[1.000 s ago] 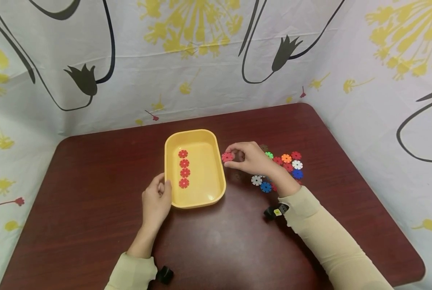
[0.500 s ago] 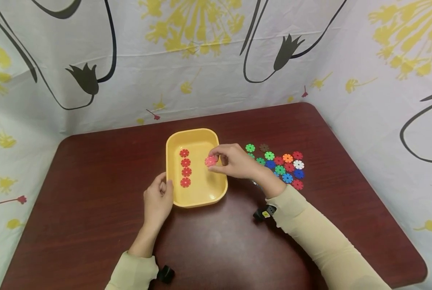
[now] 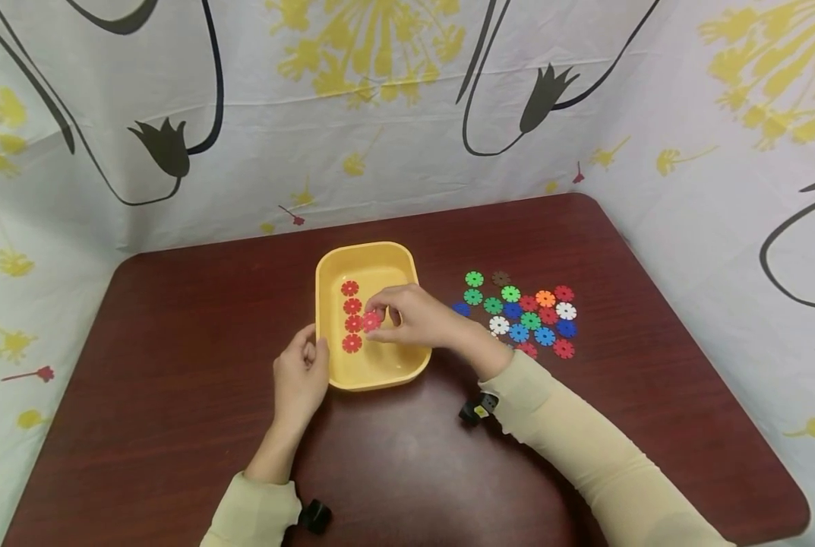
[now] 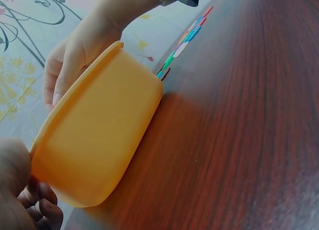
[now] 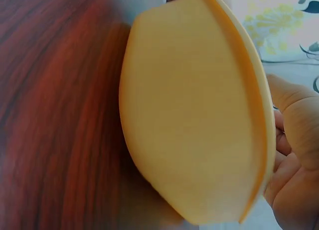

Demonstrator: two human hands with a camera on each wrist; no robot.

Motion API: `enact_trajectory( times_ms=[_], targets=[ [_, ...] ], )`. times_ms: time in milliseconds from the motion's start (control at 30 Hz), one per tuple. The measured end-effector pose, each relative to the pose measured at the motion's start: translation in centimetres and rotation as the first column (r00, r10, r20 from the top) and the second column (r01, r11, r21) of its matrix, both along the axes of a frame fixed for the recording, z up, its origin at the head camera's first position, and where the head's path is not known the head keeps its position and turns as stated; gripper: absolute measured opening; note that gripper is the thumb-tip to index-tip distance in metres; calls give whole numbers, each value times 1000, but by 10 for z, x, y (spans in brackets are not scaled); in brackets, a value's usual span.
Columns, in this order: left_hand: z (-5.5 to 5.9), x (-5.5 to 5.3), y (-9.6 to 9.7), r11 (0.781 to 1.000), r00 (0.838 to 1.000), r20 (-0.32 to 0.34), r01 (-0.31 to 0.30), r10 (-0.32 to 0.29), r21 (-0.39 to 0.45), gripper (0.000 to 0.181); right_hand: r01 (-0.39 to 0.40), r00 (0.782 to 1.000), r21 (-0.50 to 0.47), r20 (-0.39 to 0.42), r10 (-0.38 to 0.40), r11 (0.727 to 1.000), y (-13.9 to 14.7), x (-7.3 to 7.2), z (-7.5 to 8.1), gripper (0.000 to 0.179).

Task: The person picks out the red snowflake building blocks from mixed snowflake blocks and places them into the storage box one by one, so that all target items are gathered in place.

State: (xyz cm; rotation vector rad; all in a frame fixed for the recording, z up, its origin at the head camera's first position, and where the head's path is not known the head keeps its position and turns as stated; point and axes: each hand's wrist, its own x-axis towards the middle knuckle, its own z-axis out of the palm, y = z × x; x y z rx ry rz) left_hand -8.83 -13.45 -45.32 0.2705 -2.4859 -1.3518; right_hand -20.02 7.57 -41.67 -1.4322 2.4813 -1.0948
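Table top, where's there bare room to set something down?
The table is bare left of the yellow tray and left hand, and on the near side between the forearms. It's crowded right of the tray, where coloured discs cluster, and inside it, where the right hand holds a red disc by four others.

long beige sleeves, black wrist devices, small yellow mark on right

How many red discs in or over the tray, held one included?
5. Four red notched plastic discs form a column in the left half of the yellow plastic tray; a fifth disc is pinched in the right hand, which may hide more.
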Motion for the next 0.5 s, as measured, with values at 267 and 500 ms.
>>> enact_trajectory(
  times_ms=[267, 500],
  targets=[
    [-1, -1, 0, 1000, 1000, -17, 0, 0, 0, 33, -49, 998, 169, 40, 43, 984, -20, 5, -5, 24],
    [-1, -1, 0, 1000, 1000, 3, 4, -4, 12, 33, -90, 995, 300, 61, 75, 950, -34, 8, -9, 22]
  ],
)
